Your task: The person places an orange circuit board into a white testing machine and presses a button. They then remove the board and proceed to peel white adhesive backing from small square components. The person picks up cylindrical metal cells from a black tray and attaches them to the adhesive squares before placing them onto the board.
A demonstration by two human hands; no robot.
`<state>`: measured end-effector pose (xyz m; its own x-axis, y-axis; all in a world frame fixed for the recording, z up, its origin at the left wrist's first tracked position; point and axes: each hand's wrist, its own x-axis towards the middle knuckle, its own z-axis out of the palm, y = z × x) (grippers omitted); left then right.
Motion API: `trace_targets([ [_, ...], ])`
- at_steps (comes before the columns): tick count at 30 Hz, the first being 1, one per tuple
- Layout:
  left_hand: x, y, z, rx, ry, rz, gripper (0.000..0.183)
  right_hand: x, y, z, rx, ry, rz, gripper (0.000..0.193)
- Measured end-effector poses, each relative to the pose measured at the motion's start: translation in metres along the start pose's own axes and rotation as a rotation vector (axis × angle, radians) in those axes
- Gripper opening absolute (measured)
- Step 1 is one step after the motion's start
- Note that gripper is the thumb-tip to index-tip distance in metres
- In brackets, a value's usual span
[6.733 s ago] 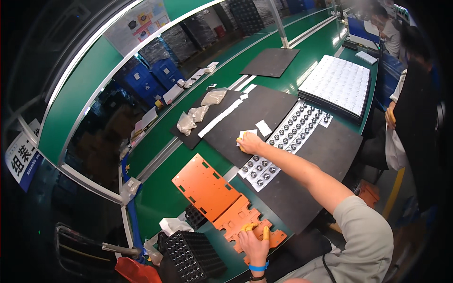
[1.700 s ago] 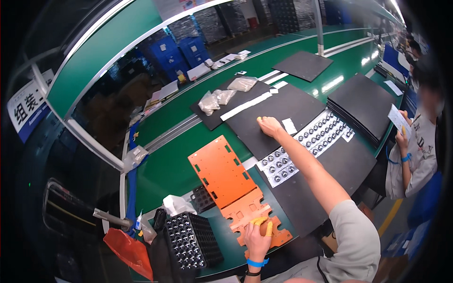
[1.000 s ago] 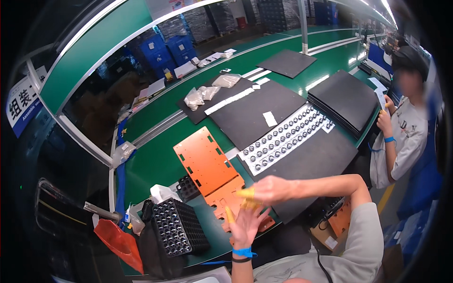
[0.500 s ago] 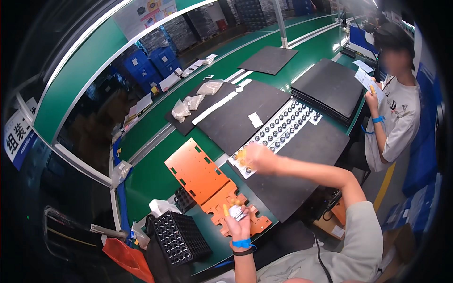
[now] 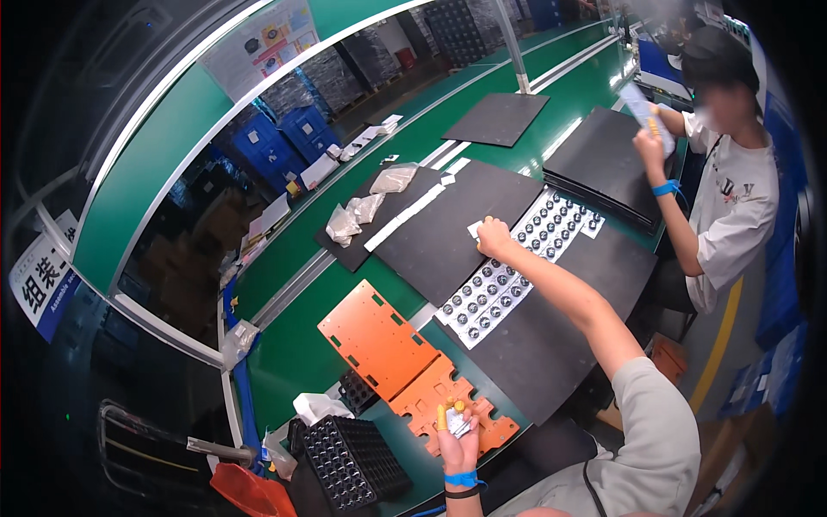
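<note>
My right hand (image 5: 494,239) reaches over a large black mat (image 5: 422,233), its fingers closed at a small white slip (image 5: 474,229) whose left part sticks out beside them. Just to the right, a white sheet (image 5: 491,293) carries rows of round black parts. My left hand (image 5: 460,441), palm up with curled fingers and yellow finger covers, holds a small silvery-white piece (image 5: 457,421); its exact kind is too small to tell. That hand is above the cut-out end of an orange plate (image 5: 377,334). A blue band circles my left wrist.
A black tray block with round holes (image 5: 345,465) stands at the near left, by a white tissue-like wad (image 5: 320,407). Clear bags (image 5: 366,207) lie on a mat farther back. Stacked black mats (image 5: 594,164) lie near a co-worker (image 5: 732,189) holding a paper.
My right hand has moved from the near end of the sheet of round parts, left and away, onto the white slip. The co-worker has lifted their paper. The whole view has shifted slightly.
</note>
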<state>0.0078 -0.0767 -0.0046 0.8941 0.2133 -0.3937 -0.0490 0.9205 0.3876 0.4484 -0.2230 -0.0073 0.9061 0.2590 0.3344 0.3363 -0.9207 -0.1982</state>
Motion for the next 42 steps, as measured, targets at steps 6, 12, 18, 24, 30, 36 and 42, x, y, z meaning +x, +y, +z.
trace_targets([
  [6, -0.004, -0.001, -0.005, 0.023, -0.026, -0.002, 0.028, 0.008, -0.012, -0.014, -0.149, -0.181, -0.127, 0.016],
  [12, -0.01, -0.003, 0.0, 0.013, -0.019, 0.03, 0.029, 0.024, -0.009, -0.005, -0.162, -0.028, 0.003, 0.005],
  [18, -0.016, -0.007, 0.003, 0.109, -0.002, 0.075, 0.03, 0.042, -0.018, 0.0, -0.215, 0.013, -0.037, 0.009],
  [24, -0.017, -0.008, 0.006, 0.112, -0.005, 0.078, 0.029, 0.031, -0.029, 0.032, -0.267, 0.004, 0.01, 0.011],
  [30, -0.019, -0.011, 0.002, 0.092, 0.007, 0.093, 0.028, 0.021, -0.036, 0.031, -0.135, 0.092, -0.068, 0.005],
  [36, -0.019, -0.013, 0.002, 0.168, 0.02, 0.125, 0.028, 0.022, -0.044, 0.029, -0.212, 0.049, -0.159, 0.019],
  [42, -0.014, -0.015, -0.002, 0.158, -0.086, 0.143, 0.029, 0.035, -0.029, 0.04, -0.221, 0.101, -0.108, 0.012],
])
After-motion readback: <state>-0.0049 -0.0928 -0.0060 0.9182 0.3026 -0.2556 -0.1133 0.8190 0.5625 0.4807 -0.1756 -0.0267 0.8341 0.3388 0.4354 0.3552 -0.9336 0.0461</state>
